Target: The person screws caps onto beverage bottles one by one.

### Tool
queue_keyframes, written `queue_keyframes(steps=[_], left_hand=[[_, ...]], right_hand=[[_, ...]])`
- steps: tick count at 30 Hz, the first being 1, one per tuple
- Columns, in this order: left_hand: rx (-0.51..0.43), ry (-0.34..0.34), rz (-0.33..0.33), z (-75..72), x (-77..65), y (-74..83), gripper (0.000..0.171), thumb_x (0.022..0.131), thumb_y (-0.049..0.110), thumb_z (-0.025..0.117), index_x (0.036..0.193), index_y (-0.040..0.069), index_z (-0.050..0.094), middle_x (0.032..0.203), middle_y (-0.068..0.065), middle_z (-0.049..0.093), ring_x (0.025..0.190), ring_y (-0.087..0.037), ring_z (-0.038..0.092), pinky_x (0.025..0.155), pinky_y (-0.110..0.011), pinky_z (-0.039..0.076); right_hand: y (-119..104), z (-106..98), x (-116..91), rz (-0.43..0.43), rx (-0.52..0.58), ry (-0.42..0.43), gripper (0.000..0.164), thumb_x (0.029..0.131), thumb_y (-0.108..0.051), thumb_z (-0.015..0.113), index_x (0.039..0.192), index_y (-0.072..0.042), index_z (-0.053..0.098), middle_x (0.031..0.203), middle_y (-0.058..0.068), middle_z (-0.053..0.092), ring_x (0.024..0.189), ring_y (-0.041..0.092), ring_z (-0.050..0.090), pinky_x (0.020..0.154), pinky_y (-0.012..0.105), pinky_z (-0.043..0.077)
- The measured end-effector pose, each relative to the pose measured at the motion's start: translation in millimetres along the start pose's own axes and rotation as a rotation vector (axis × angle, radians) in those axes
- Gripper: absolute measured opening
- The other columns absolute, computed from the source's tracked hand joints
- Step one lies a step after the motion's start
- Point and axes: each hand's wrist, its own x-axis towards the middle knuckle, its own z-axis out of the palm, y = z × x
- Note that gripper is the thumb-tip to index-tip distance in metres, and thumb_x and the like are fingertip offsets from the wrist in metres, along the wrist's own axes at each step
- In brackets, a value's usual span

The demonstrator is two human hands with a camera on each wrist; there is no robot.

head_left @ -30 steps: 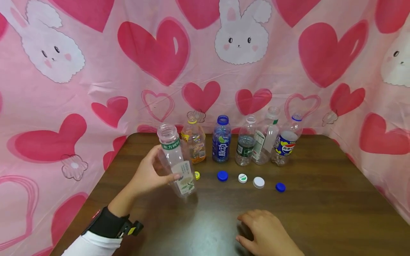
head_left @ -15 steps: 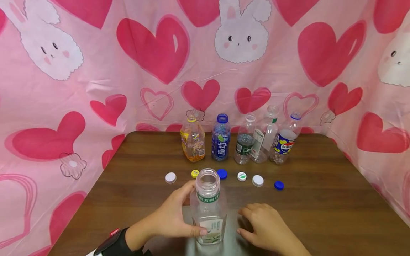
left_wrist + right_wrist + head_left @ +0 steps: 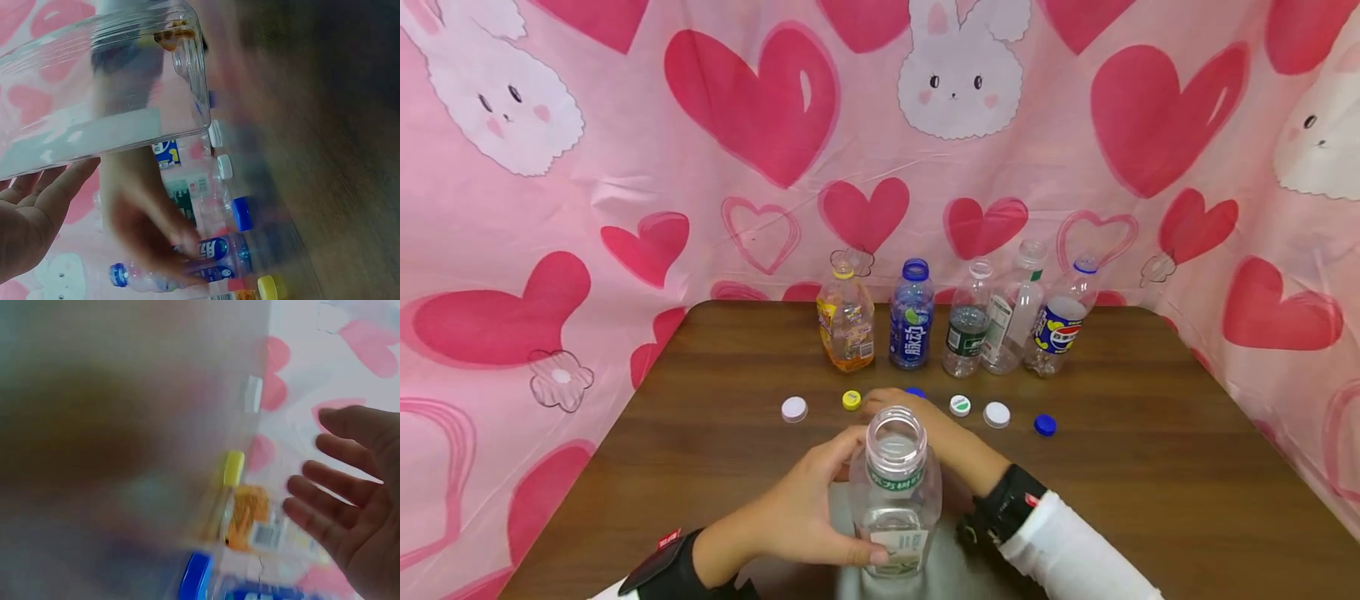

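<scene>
My left hand [image 3: 805,510] grips an uncapped, clear plastic bottle [image 3: 898,504] with a green neck band and pale label. The bottle stands upright near the front of the table; whether its base touches the table, I cannot tell. My right hand [image 3: 910,408] reaches across behind the bottle's neck, over the row of caps. In the right wrist view its fingers are apart and hold nothing. Nearest to it are a yellow cap [image 3: 852,400] and a blue cap [image 3: 914,392], partly hidden by the hand. A pinkish-white cap [image 3: 793,409] lies further left.
Uncapped bottles line the back: one with orange remains [image 3: 847,325], a blue one [image 3: 912,321], a green-labelled one [image 3: 967,329], a tall clear one [image 3: 1013,312] and a Pepsi bottle [image 3: 1062,325]. Green-white [image 3: 959,406], white [image 3: 997,415] and blue [image 3: 1045,425] caps lie right.
My left hand has brought the bottle from the left to the front middle and set it upright. My right hand has moved from the front right up and left, behind the bottle.
</scene>
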Motion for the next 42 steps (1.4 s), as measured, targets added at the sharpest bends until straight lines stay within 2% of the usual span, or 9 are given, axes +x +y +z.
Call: queue_keyframes(steps=[3,7,10,15,22,28,33,37,42], left_hand=[[-0.014,-0.018,0.019,1.4,3.3,-0.7,0.084,0.071,0.024,0.089,0.139,0.013,0.040,0.129,-0.002,0.058,0.116,-0.020,0.058,0.092,-0.036,0.052],[-0.014,-0.032,0.039,3.6,3.4,-1.4,0.084,0.072,0.026,0.088,0.139,0.012,0.040,0.130,-0.002,0.057,0.116,-0.020,0.058,0.093,-0.036,0.052],[-0.009,-0.045,0.044,4.5,2.7,-0.6,0.083,0.073,0.029,0.087,0.140,0.013,0.040,0.130,-0.001,0.056,0.116,-0.019,0.058,0.093,-0.036,0.052],[-0.003,-0.052,0.051,2.8,0.7,3.6,0.082,0.076,0.033,0.084,0.142,0.015,0.039,0.133,0.000,0.054,0.119,-0.020,0.055,0.093,-0.037,0.052],[0.026,-0.047,0.082,-0.9,1.8,6.6,0.084,0.075,0.033,0.085,0.141,0.012,0.039,0.132,-0.002,0.054,0.119,-0.019,0.055,0.093,-0.036,0.051],[0.014,-0.046,0.106,-0.1,1.7,5.0,0.085,0.073,0.030,0.086,0.141,0.009,0.039,0.131,-0.004,0.056,0.117,-0.020,0.056,0.092,-0.036,0.052],[0.011,-0.037,0.105,-1.0,1.4,6.2,0.086,0.073,0.026,0.087,0.141,0.009,0.039,0.131,-0.004,0.055,0.117,-0.020,0.056,0.092,-0.035,0.052],[0.021,-0.034,0.110,-0.7,1.7,7.1,0.085,0.072,0.027,0.087,0.140,0.009,0.040,0.130,-0.004,0.055,0.117,-0.019,0.056,0.091,-0.035,0.052],[0.024,-0.020,0.109,0.2,1.3,6.6,0.083,0.074,0.031,0.086,0.140,0.009,0.040,0.131,-0.004,0.056,0.116,-0.019,0.057,0.091,-0.034,0.053]], right_hand=[[3,6,41,-0.132,-0.122,-0.017,0.031,0.091,-0.014,0.067,0.120,-0.004,0.064,0.124,0.011,0.060,0.117,0.026,0.055,0.104,0.035,0.042],[-1,22,79,-0.197,-0.187,0.001,0.037,0.090,-0.015,0.069,0.126,-0.008,0.063,0.130,0.010,0.057,0.120,0.023,0.053,0.106,0.031,0.039],[-4,37,98,-0.211,-0.235,-0.028,0.039,0.091,-0.016,0.068,0.130,-0.013,0.062,0.138,0.009,0.054,0.124,0.021,0.051,0.106,0.029,0.038],[-11,56,118,-0.190,-0.283,-0.134,0.039,0.096,-0.022,0.062,0.134,-0.023,0.060,0.148,0.008,0.044,0.130,0.022,0.045,0.105,0.031,0.040],[-8,72,125,-0.211,-0.338,-0.188,0.036,0.097,-0.021,0.061,0.132,-0.029,0.062,0.148,0.004,0.045,0.129,0.021,0.046,0.096,0.033,0.047],[-9,79,124,-0.228,-0.438,-0.159,0.028,0.096,-0.021,0.062,0.123,-0.028,0.068,0.130,0.001,0.057,0.114,0.017,0.054,0.091,0.027,0.049],[-12,80,124,-0.224,-0.462,-0.140,0.026,0.096,-0.017,0.061,0.117,-0.030,0.070,0.117,-0.004,0.060,0.106,0.013,0.055,0.082,0.025,0.051],[-15,72,120,-0.239,-0.436,-0.136,0.025,0.094,-0.015,0.062,0.114,-0.028,0.071,0.111,-0.005,0.060,0.102,0.012,0.055,0.081,0.024,0.050],[-18,49,101,-0.341,-0.285,-0.102,0.024,0.096,-0.015,0.061,0.117,-0.021,0.071,0.117,0.000,0.062,0.109,0.015,0.055,0.095,0.023,0.044]])
